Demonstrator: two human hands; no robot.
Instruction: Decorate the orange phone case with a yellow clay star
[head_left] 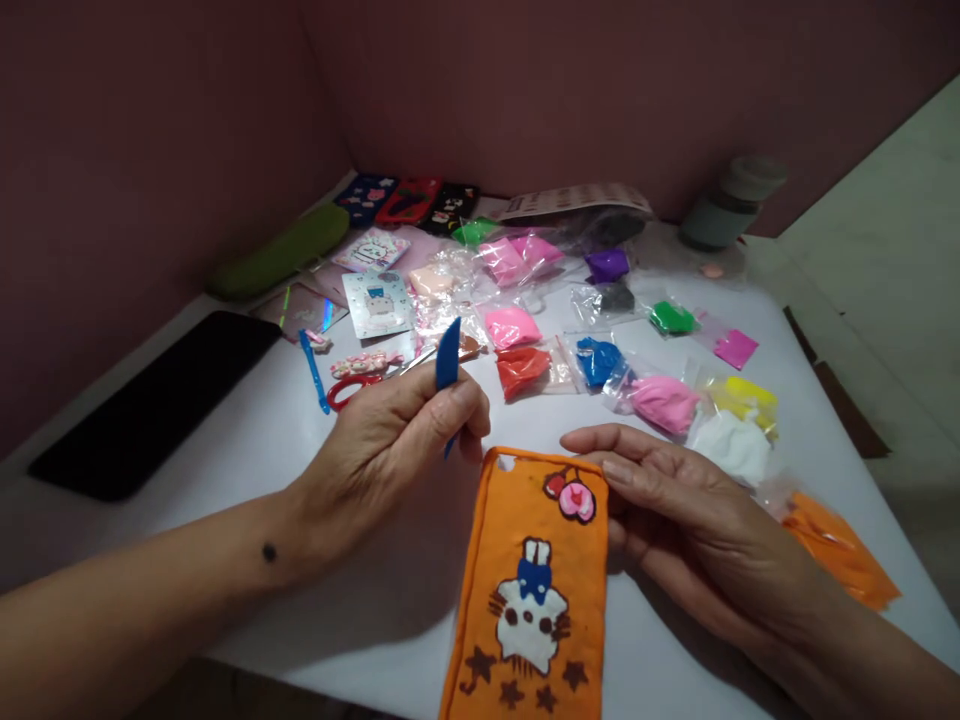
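My left hand (409, 435) is closed on a blue plastic tool (448, 354), whose curved blade points up above the thumb. Just right of it, an orange clay-covered phone case (574, 610) bears a white cat figure in blue, upside down, with brown stars and a pink heart charm. My right hand (675, 500) holds the case by its upper right edge, thumb on top and the other fingers partly hidden behind it. The case's bottom end runs out of view.
Bags of coloured clay, such as blue (598, 361), red (521, 371) and orange (840, 550), lie across the white table. Red-handled scissors (352, 388), a black phone-like slab (161, 400), a green pouch (285, 250) and a lidded jar (724, 210) are around them. Walls stand behind.
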